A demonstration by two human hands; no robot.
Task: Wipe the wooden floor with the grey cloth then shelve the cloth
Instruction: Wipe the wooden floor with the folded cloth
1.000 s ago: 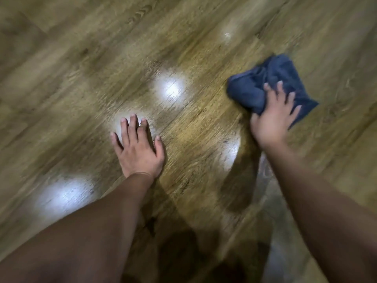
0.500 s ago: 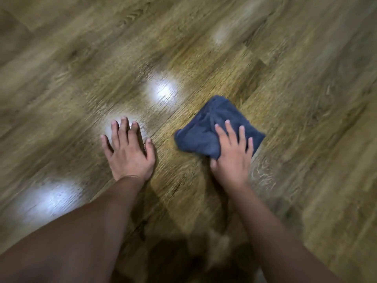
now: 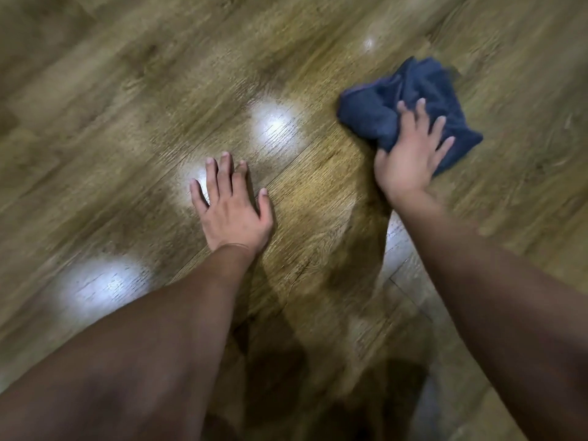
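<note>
Blue-grey cloth (image 3: 375, 114) (brown-grained wooden floor (image 3: 133, 100))

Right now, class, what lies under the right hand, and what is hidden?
The grey cloth, bunched on the wooden floor, lies under the right hand. The cloth beneath the palm and the floor beneath the cloth are covered.

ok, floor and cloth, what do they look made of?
Floor: wood-grain planks with seams, glossy, mirroring bright light patches; could be laminate or vinyl rather than solid wood.
Cloth: soft matte grey-blue fabric, bunched in folds under the right hand; weave blurred, maybe microfibre.
</note>
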